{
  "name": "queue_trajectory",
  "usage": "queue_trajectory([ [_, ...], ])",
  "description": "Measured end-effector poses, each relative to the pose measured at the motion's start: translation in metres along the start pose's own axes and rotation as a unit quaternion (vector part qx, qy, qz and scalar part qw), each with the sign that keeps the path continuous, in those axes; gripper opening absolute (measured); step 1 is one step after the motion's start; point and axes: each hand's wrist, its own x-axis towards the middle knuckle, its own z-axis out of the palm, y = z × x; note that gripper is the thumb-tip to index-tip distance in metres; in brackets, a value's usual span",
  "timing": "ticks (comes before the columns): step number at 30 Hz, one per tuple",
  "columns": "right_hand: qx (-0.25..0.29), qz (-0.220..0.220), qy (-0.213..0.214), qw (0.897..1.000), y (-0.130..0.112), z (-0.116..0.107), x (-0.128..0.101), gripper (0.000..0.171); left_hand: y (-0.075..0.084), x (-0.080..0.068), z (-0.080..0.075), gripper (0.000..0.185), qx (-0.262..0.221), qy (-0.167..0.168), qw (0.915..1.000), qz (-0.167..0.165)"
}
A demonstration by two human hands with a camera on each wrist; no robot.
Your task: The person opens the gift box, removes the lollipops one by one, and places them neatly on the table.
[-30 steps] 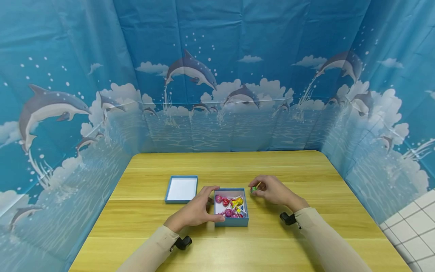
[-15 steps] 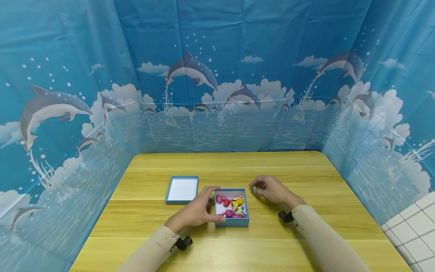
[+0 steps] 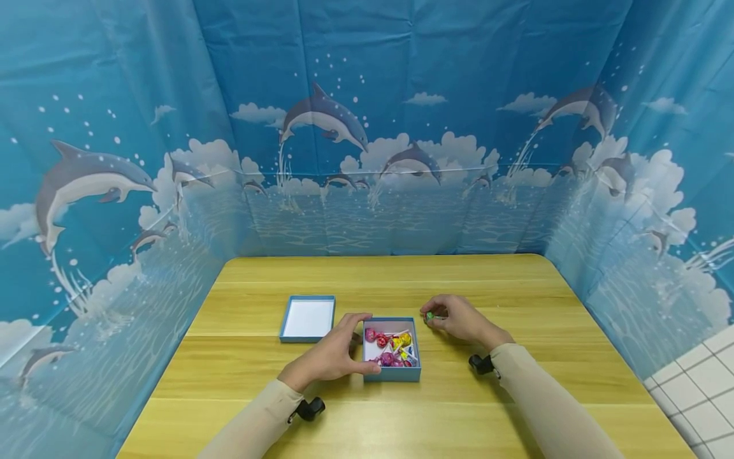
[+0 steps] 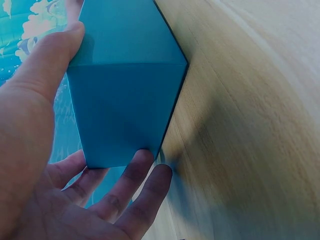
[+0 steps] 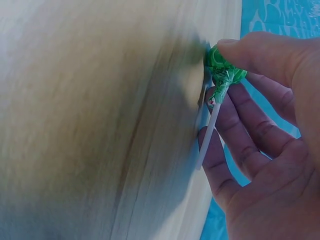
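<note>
A small blue box [image 3: 391,349] holding several wrapped lollipops stands on the wooden table [image 3: 401,280]. My left hand [image 3: 335,352] holds its left side, thumb on one wall and fingers on the near corner; the left wrist view shows the blue box [image 4: 125,85] between thumb and fingers [image 4: 145,190]. My right hand [image 3: 455,319] lies on the table right of the box and pinches a green lollipop [image 3: 429,315]. In the right wrist view the thumb presses the green lollipop [image 5: 222,67] and its white stick runs along the fingers [image 5: 240,130].
The box lid [image 3: 308,318], white inside with a blue rim, lies upturned to the left of the box. Blue dolphin-print curtains [image 3: 367,127] wall in the table on three sides. A white tiled floor [image 3: 705,376] shows at the lower right.
My right hand with the green lollipop has shifted very slightly; the left hand and the box have stayed where they were.
</note>
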Motion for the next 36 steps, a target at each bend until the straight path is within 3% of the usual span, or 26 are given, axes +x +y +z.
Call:
queue_trajectory([
  [16,0.008,0.003,0.001,1.0,-0.003,-0.001,-0.001,0.031,0.0,-0.002,0.0,0.111,-0.002,0.001,1.0,0.001],
  [21,-0.005,-0.013,0.014,1.0,-0.006,-0.004,-0.001,0.031,-0.001,-0.001,0.0,0.111,0.0,0.001,1.0,0.003],
  [25,-0.018,-0.065,0.027,0.997,-0.002,-0.006,0.001,0.032,0.0,0.0,0.0,0.111,0.002,0.001,1.0,0.002],
  [29,-0.04,-0.098,0.037,0.994,-0.011,-0.009,0.0,0.032,0.0,0.0,0.0,0.111,-0.001,0.0,1.0,0.001],
  [36,-0.063,-0.075,0.029,0.995,-0.04,-0.009,-0.003,0.033,0.0,0.0,0.0,0.11,-0.008,0.0,1.0,0.001],
])
